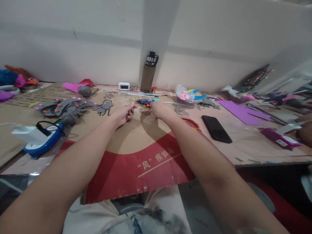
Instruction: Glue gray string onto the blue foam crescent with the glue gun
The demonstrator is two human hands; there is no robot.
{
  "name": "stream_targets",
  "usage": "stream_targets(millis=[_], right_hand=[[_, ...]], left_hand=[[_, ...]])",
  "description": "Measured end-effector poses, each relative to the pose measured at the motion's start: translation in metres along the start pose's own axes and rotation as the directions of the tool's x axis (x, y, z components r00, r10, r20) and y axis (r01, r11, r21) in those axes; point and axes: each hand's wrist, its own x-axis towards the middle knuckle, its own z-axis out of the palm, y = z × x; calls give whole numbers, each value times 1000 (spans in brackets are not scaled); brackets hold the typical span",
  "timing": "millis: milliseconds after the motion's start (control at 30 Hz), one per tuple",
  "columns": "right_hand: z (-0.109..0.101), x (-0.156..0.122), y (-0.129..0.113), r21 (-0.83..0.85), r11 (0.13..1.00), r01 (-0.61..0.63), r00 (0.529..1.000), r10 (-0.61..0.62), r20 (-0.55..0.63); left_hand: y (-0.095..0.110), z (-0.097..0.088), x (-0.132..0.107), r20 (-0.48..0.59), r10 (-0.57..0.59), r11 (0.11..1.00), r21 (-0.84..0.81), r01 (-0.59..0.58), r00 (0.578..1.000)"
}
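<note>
Both my arms reach forward over a cardboard sheet with a red printed border. My left hand is closed, its fingertips pinched together; what it holds, if anything, is too small to make out. Facing it, my right hand is wrapped round a blue glue gun, mostly hidden by the fingers. The gun's dark nozzle points left towards my left fingertips. A red-handled pair of scissors lies beside my right forearm, partly covered by it.
A grey yarn piece with pink and orange dots lies left, near a blue power strip with a charger. A bottle and white clock stand at the wall. Right are a bowl, phone and purple sheet.
</note>
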Motion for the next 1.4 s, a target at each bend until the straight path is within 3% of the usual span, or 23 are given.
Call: stream_targets(millis=[200, 300, 433, 567, 633, 733, 867, 933, 1000, 1100, 1167, 1267, 1400], right_hand=[[2, -5, -11, -46, 999, 27, 998, -24, 54], [5, -3, -10, -52, 999, 1, 1000, -1, 14], [0, -1, 1, -20, 999, -39, 995, 37, -91], [-12, -1, 12, 153, 988, 17, 929, 41, -368], [-12, -2, 9, 356, 922, 152, 908, 12, -420], [-5, -4, -6, 666, 681, 304, 918, -22, -396], [4, -1, -23, 787, 528, 319, 943, -99, -316], [5, 2, -23, 814, 502, 293, 956, -143, -256], [6, 3, -19, 792, 546, 274, 961, -117, -251], [7, 4, -10, 507, 829, 237, 952, -93, -293], [10, 4, -6, 253, 949, 187, 964, -129, -232], [15, 5, -5, 120, 981, 154, 980, -137, -145], [21, 8, -11, 68, 987, 145, 978, -133, -162]], left_hand=[[0, -2, 0, 6, 7, 1000, 13, -7, 1000], [-1, -2, 0, 7, 8, 999, 38, -8, 1000], [-3, -1, 1, -5, 12, 998, 54, -12, 1000], [-4, 1, 2, -19, -1, 998, 63, 2, 1000], [-4, 3, 2, -24, 6, 998, 55, -4, 1000], [-4, 7, 0, 31, 23, 1000, 8, -24, 999], [-5, 10, -3, 211, 84, 996, -19, -82, 974], [-5, 8, -2, 204, 114, 993, -13, -114, 972], [-3, 3, 1, 126, 128, 992, -24, -126, 984], [-1, -4, 6, 21, 125, 990, -66, -123, 992], [0, -5, 7, -14, 109, 991, -83, -110, 994], [0, -4, 5, -18, 71, 995, -67, -72, 997], [1, -1, 0, 0, 46, 997, -55, -46, 999]])
